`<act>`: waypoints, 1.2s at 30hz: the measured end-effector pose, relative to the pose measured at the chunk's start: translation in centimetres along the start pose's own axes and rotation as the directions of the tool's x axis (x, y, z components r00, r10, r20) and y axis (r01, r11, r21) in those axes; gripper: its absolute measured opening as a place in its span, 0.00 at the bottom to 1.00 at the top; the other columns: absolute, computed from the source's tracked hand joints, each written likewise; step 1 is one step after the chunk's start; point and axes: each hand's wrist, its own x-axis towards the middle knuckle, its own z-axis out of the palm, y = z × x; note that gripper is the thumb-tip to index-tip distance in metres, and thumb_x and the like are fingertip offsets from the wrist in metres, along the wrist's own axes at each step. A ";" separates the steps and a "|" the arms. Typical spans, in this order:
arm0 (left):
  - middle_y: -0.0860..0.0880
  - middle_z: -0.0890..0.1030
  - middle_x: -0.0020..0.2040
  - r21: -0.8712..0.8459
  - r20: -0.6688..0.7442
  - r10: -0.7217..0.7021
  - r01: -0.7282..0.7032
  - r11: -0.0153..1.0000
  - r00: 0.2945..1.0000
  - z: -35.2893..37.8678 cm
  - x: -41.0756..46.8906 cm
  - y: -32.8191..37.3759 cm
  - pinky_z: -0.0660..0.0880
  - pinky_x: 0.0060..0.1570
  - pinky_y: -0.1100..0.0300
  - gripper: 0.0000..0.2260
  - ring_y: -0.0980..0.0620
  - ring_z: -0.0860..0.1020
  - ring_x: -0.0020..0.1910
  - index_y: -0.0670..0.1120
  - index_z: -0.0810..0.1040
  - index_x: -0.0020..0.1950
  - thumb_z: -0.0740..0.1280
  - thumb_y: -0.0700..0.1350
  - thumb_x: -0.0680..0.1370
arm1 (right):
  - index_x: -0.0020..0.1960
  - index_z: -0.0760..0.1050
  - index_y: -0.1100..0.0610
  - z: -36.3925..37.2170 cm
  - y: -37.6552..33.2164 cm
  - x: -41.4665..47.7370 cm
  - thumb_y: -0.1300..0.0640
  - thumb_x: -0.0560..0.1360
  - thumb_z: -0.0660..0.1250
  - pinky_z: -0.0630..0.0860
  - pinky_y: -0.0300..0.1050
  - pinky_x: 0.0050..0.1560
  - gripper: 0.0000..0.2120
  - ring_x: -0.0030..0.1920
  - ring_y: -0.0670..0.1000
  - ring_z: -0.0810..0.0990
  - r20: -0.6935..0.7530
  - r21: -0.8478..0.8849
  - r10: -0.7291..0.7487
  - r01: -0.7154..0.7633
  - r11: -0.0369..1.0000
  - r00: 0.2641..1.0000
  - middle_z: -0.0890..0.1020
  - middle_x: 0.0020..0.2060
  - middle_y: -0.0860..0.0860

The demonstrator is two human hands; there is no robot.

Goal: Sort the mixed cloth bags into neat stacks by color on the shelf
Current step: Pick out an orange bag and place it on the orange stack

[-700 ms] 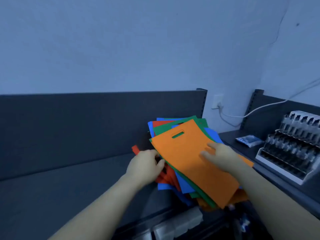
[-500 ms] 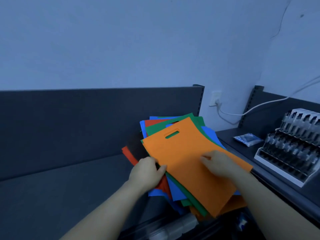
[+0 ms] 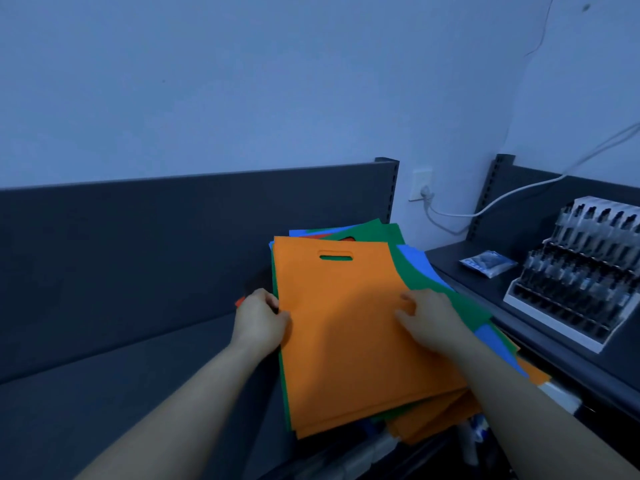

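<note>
A mixed pile of flat cloth bags lies at the right end of the dark shelf (image 3: 104,393). An orange bag (image 3: 346,323) with a cut-out handle is on top. Green bags (image 3: 391,237), blue bags (image 3: 415,261) and more orange ones (image 3: 433,420) stick out beneath it, and a red corner (image 3: 239,301) shows at the left. My left hand (image 3: 258,320) grips the left edge of the pile. My right hand (image 3: 429,317) rests on the orange bag's right side with its fingers bent, pressing on the cloth.
The shelf's dark back panel (image 3: 173,244) runs behind the pile. To the right, a second shelf (image 3: 460,271) carries a small plastic packet (image 3: 488,263) and a white tiered display rack (image 3: 581,268). A white cable (image 3: 519,192) leads to a wall socket (image 3: 420,185).
The orange top bag has turned from slanted to nearly square with the shelf, and the pile under it has closed up. Both hands stayed at its left and right sides.
</note>
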 end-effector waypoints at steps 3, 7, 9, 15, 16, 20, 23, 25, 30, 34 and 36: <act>0.49 0.77 0.46 0.045 0.030 -0.012 0.011 0.999 0.999 -0.3 0.0 -0.6 0.71 0.31 0.61 0.08 0.51 0.78 0.46 0.46 0.74 0.44 0.70 0.49 0.74 | 0.64 0.73 0.59 0.1 0.0 -0.2 0.44 0.75 0.65 0.71 0.53 0.63 0.24 0.63 0.58 0.72 -0.013 -0.053 0.006 -0.006 0.999 1.000 0.76 0.61 0.57; 0.48 0.80 0.43 -0.045 0.123 -0.053 0.058 0.997 0.991 -0.4 -0.4 -0.2 0.77 0.35 0.59 0.06 0.51 0.79 0.41 0.44 0.77 0.47 0.70 0.46 0.76 | 0.71 0.67 0.58 0.1 -0.5 -0.3 0.48 0.72 0.71 0.72 0.51 0.63 0.31 0.65 0.57 0.73 -0.001 0.081 0.031 -0.031 0.996 1.000 0.74 0.66 0.56; 0.47 0.80 0.44 -0.070 0.113 -0.029 0.037 0.997 0.993 -0.7 -0.5 0.1 0.77 0.36 0.58 0.03 0.51 0.79 0.41 0.44 0.77 0.48 0.68 0.43 0.77 | 0.72 0.66 0.60 -0.1 -0.6 -0.2 0.51 0.71 0.73 0.73 0.47 0.59 0.34 0.62 0.55 0.75 0.004 0.163 0.049 -0.049 0.985 0.999 0.75 0.64 0.56; 0.47 0.75 0.47 -0.129 0.156 -0.073 0.094 0.987 0.985 -1.3 -0.5 -0.2 0.71 0.34 0.61 0.02 0.52 0.75 0.43 0.46 0.69 0.51 0.61 0.42 0.80 | 0.73 0.64 0.63 -1.0 0.6 -0.3 0.54 0.72 0.73 0.71 0.44 0.51 0.34 0.52 0.53 0.76 0.057 0.255 0.108 -0.119 0.960 0.993 0.77 0.59 0.57; 0.48 0.75 0.47 -0.085 0.124 -0.077 0.088 0.993 0.989 -1.3 -0.5 -0.5 0.72 0.34 0.60 0.04 0.51 0.75 0.42 0.45 0.69 0.52 0.62 0.42 0.80 | 0.73 0.64 0.63 -1.1 0.6 -0.4 0.55 0.73 0.73 0.71 0.43 0.51 0.33 0.50 0.51 0.75 0.068 0.263 0.100 -0.115 0.958 0.993 0.77 0.55 0.55; 0.48 0.78 0.45 0.000 0.025 -0.086 0.086 0.996 0.996 -1.3 -0.7 -1.1 0.74 0.35 0.58 0.06 0.50 0.77 0.42 0.44 0.75 0.50 0.68 0.44 0.77 | 0.72 0.67 0.61 -0.9 0.1 -0.5 0.58 0.74 0.71 0.71 0.42 0.53 0.28 0.50 0.49 0.74 0.047 0.312 0.033 -0.046 0.949 0.998 0.77 0.51 0.52; 0.47 0.79 0.43 -0.009 -0.037 -0.084 0.084 0.996 0.996 -1.3 -1.0 -1.2 0.71 0.31 0.60 0.05 0.51 0.77 0.39 0.42 0.77 0.49 0.69 0.42 0.76 | 0.69 0.70 0.61 -0.6 -0.1 -0.6 0.59 0.74 0.70 0.73 0.44 0.55 0.25 0.54 0.51 0.76 0.001 0.300 -0.022 0.021 0.954 1.000 0.78 0.57 0.53; 0.46 0.79 0.44 -0.002 -0.089 -0.093 0.093 0.996 0.992 -1.4 -1.2 -1.2 0.69 0.29 0.61 0.05 0.51 0.76 0.38 0.42 0.77 0.49 0.69 0.42 0.76 | 0.68 0.71 0.59 -0.5 -0.2 -0.7 0.57 0.74 0.71 0.74 0.45 0.55 0.24 0.56 0.52 0.76 0.020 0.258 -0.069 0.062 0.964 0.997 0.78 0.61 0.53; 0.45 0.78 0.44 -0.027 -0.196 -0.089 0.085 0.996 0.977 -2.2 -1.7 -1.6 0.66 0.28 0.62 0.02 0.53 0.73 0.36 0.42 0.74 0.48 0.64 0.37 0.77 | 0.73 0.65 0.54 -0.4 -0.6 -0.7 0.52 0.77 0.67 0.68 0.47 0.66 0.27 0.67 0.51 0.71 0.095 0.063 -0.145 0.140 0.988 0.985 0.73 0.68 0.50; 0.46 0.76 0.45 -0.060 -0.167 -0.135 0.127 0.990 0.977 -2.5 -2.1 -1.8 0.67 0.28 0.60 0.05 0.51 0.74 0.37 0.43 0.72 0.52 0.61 0.37 0.78 | 0.72 0.67 0.55 -0.1 -1.3 -0.5 0.55 0.79 0.63 0.71 0.47 0.64 0.22 0.65 0.52 0.73 0.084 0.072 -0.204 0.199 0.977 0.975 0.74 0.67 0.51; 0.46 0.76 0.46 -0.085 -0.186 -0.168 0.154 0.984 0.968 -2.7 -2.1 -2.0 0.67 0.28 0.59 0.06 0.50 0.74 0.39 0.43 0.71 0.55 0.60 0.38 0.78 | 0.72 0.65 0.57 0.3 -1.6 -0.5 0.55 0.79 0.62 0.70 0.47 0.65 0.22 0.66 0.53 0.72 0.108 0.067 -0.206 0.199 0.978 0.973 0.73 0.68 0.51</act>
